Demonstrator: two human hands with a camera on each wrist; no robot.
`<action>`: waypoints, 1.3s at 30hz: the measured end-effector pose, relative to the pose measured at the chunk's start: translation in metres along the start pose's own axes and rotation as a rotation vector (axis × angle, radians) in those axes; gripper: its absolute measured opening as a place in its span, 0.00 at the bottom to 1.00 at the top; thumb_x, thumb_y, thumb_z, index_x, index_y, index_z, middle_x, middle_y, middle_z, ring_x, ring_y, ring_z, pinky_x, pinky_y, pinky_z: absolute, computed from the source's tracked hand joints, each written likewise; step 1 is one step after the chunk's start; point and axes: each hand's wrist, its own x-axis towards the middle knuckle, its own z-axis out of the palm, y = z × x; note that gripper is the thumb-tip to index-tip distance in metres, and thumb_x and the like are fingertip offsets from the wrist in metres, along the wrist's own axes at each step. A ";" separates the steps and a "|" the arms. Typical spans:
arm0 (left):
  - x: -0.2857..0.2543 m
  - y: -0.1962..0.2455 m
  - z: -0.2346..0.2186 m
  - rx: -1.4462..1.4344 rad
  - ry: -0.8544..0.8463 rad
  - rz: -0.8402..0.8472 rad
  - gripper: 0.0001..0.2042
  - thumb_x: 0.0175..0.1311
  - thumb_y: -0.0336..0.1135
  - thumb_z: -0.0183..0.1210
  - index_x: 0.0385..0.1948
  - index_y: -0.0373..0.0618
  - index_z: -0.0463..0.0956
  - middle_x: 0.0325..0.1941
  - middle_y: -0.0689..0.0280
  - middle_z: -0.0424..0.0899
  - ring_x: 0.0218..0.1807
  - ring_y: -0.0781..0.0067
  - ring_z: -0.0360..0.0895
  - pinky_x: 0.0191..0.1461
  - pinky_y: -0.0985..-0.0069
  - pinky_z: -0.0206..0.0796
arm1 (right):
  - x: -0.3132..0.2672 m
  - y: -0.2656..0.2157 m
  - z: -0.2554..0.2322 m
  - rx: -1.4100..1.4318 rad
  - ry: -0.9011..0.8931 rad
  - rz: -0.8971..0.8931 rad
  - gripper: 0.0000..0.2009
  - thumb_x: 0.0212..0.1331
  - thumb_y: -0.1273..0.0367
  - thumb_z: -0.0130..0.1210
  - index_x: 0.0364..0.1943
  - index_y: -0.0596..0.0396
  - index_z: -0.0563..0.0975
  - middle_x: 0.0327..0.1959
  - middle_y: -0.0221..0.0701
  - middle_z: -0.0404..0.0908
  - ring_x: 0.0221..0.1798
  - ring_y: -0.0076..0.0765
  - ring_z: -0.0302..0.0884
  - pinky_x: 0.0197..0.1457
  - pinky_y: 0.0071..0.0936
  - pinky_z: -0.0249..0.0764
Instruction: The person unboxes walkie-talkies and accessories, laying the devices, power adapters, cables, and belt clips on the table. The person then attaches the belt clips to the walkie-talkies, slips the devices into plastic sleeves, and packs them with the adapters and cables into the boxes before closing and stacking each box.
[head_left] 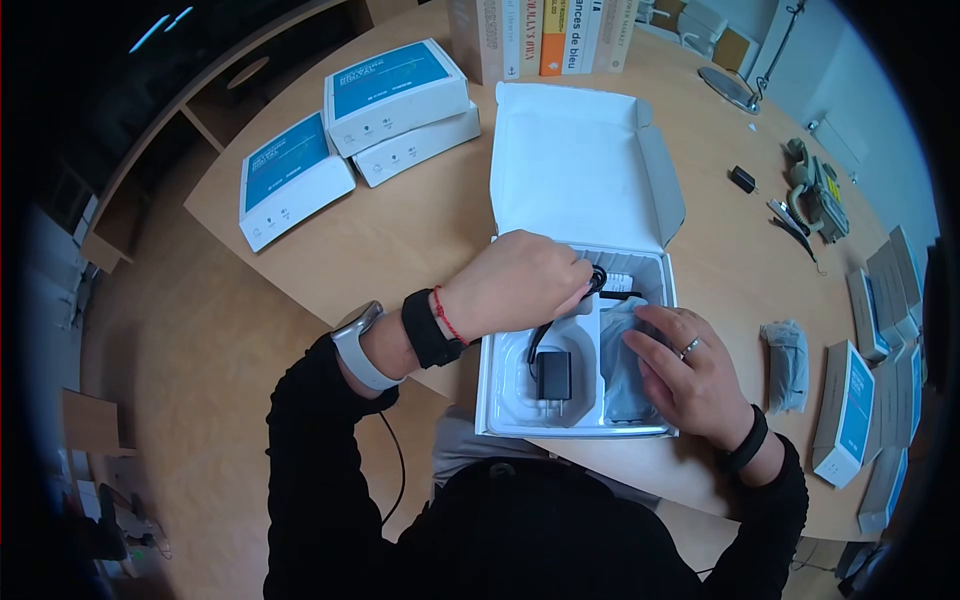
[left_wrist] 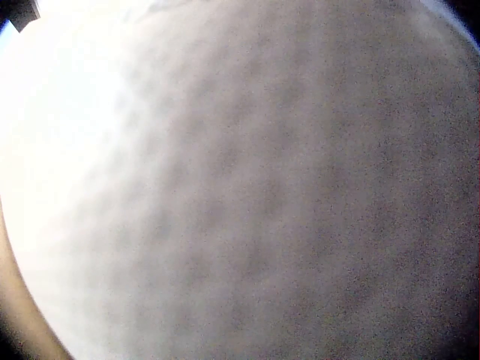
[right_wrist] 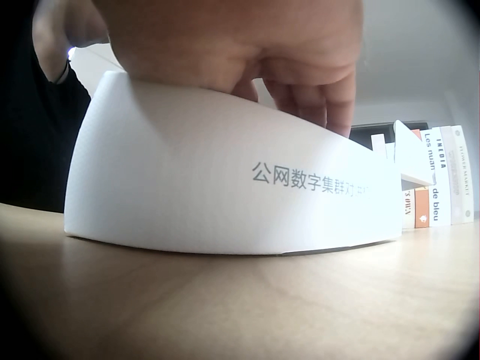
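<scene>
In the head view, an open white box [head_left: 489, 395] stands at the table's front edge, lid folded back. My left hand [head_left: 525, 275] reaches over its back part, fingertips gripping a coiled black cable [head_left: 598, 279]. Below that hand, a black power adapter [head_left: 554, 377] with metal prongs sits in the left compartment. My right hand [head_left: 690, 370] rests on a device in a grey-blue plastic bag [head_left: 624, 375] in the right compartment, its fingers lightly bent. In the right wrist view, that hand's fingers reach over the printed box wall [right_wrist: 187, 172]. A blurred, dimpled white surface [left_wrist: 225, 187] fills the left wrist view.
Several closed blue-and-white boxes [head_left: 395, 85] are stacked at the back left, more [head_left: 845, 410] on the right. A bagged item [head_left: 787, 365] lies right of my hand. Books [head_left: 555, 40], a telephone [head_left: 820, 195] and a small black adapter [head_left: 742, 179] are farther back.
</scene>
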 end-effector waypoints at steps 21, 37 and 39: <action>-0.002 0.022 -0.021 -0.072 -0.260 -0.177 0.15 0.49 0.31 0.61 0.40 0.39 0.72 0.36 0.57 0.76 0.40 0.55 0.74 0.44 0.65 0.67 | -0.004 0.005 -0.005 0.161 -0.056 0.042 0.21 0.46 0.66 0.61 0.48 0.52 0.73 0.51 0.42 0.69 0.52 0.51 0.69 0.58 0.42 0.66; 0.003 0.020 -0.039 -0.008 -0.025 -0.187 0.08 0.54 0.36 0.59 0.31 0.43 0.76 0.27 0.61 0.78 0.30 0.59 0.76 0.33 0.68 0.68 | -0.002 0.000 -0.009 0.117 -0.018 0.033 0.20 0.46 0.67 0.60 0.46 0.54 0.74 0.51 0.41 0.69 0.52 0.49 0.68 0.58 0.40 0.65; 0.004 0.017 -0.051 0.023 0.044 -0.178 0.07 0.55 0.35 0.59 0.30 0.44 0.77 0.25 0.62 0.78 0.28 0.60 0.76 0.31 0.69 0.68 | 0.002 -0.003 -0.023 0.156 0.029 0.021 0.19 0.43 0.70 0.62 0.44 0.55 0.75 0.50 0.41 0.71 0.51 0.49 0.69 0.54 0.39 0.68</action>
